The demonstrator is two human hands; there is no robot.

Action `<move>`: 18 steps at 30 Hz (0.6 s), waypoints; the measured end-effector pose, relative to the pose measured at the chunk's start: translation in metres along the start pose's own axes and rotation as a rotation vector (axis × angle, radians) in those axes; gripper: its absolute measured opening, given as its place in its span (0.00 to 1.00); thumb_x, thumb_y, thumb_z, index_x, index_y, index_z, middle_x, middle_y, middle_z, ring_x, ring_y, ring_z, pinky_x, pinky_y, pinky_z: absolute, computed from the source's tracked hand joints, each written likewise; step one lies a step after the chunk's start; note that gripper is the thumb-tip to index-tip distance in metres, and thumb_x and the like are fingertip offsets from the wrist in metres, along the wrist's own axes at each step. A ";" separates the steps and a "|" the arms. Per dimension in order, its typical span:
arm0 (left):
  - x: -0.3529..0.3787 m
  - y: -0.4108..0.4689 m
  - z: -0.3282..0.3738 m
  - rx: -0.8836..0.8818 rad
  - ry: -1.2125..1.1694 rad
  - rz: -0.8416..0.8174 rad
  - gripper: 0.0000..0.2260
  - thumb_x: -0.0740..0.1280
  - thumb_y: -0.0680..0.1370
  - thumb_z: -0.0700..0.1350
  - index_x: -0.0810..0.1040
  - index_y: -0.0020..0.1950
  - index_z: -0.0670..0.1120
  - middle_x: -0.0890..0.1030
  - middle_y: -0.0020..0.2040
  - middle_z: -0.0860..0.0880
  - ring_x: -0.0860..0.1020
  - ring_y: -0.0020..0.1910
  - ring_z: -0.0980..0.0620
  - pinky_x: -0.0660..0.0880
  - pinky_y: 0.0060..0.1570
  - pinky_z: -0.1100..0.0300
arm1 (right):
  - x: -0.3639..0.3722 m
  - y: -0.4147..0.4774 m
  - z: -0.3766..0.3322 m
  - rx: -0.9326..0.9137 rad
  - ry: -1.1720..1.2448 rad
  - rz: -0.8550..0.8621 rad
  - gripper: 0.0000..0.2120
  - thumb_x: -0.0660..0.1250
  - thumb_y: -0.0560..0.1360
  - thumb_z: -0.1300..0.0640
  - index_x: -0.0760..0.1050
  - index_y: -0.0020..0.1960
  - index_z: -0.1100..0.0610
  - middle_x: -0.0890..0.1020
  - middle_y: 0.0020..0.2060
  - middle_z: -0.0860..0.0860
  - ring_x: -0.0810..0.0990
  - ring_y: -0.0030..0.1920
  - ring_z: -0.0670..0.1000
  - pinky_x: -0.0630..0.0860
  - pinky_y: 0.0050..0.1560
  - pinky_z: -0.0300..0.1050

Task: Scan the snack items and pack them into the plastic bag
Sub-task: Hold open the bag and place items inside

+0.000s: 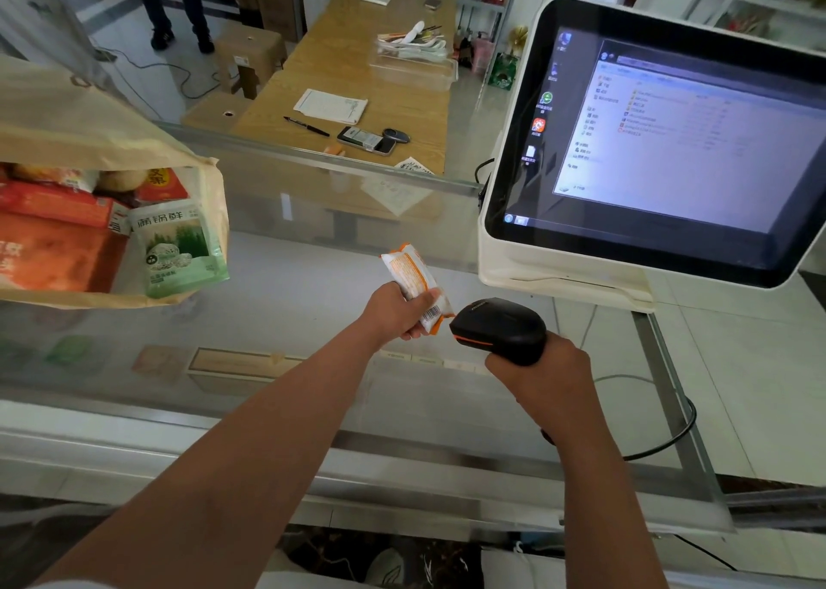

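Slim orange-and-white crinkly snack packet (413, 282) is held up over the glass worktop (290, 275), barcode end turned toward the scanner so the stripes can be read. The left hand (398, 311) has its grip wrapped round the packet's lower half, barcode showing. Just beside it is the smooth black plastic handheld scanner with orange trim (500, 329), the right hand (541, 369) with its grip curled round the handle. Off left, the tan plastic bag (89, 132) gapes open, glossy packs inside, ready for this one, I'd say.

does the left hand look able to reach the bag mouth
Probably yes: the left hand, gripping the packet, has only open counter between it and the bag mouth.
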State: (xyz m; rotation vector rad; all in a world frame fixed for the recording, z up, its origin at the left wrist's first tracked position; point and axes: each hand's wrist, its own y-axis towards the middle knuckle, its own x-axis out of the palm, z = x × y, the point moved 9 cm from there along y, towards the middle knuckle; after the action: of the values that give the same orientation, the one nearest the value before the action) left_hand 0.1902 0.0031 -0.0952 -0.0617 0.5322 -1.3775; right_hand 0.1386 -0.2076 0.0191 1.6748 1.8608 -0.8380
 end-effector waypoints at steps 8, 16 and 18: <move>0.000 -0.003 0.002 0.018 0.042 -0.014 0.17 0.63 0.79 0.57 0.71 0.58 0.44 0.81 0.47 0.45 0.79 0.33 0.53 0.76 0.33 0.65 | 0.027 0.005 0.009 -0.039 0.041 -0.034 0.12 0.71 0.71 0.58 0.70 0.48 0.52 0.76 0.37 0.47 0.74 0.36 0.41 0.64 0.33 0.28; 0.000 -0.007 0.004 0.037 0.046 -0.039 0.17 0.65 0.79 0.54 0.79 0.47 0.39 0.81 0.32 0.45 0.76 0.23 0.55 0.72 0.25 0.65 | 0.065 0.018 0.022 -0.099 -0.070 -0.007 0.13 0.70 0.72 0.58 0.72 0.53 0.57 0.76 0.47 0.51 0.77 0.48 0.49 0.72 0.44 0.37; 0.000 -0.009 0.003 0.033 0.050 -0.043 0.17 0.65 0.79 0.54 0.78 0.48 0.39 0.81 0.32 0.45 0.75 0.23 0.56 0.71 0.25 0.65 | 0.065 0.018 0.021 -0.101 -0.067 0.022 0.13 0.70 0.73 0.57 0.71 0.54 0.56 0.75 0.48 0.51 0.76 0.49 0.48 0.71 0.45 0.37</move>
State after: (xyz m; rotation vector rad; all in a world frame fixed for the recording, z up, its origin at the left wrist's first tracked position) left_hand 0.1830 0.0005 -0.0891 -0.0118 0.5520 -1.4322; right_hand 0.1474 -0.1776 -0.0439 1.5836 1.8060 -0.7689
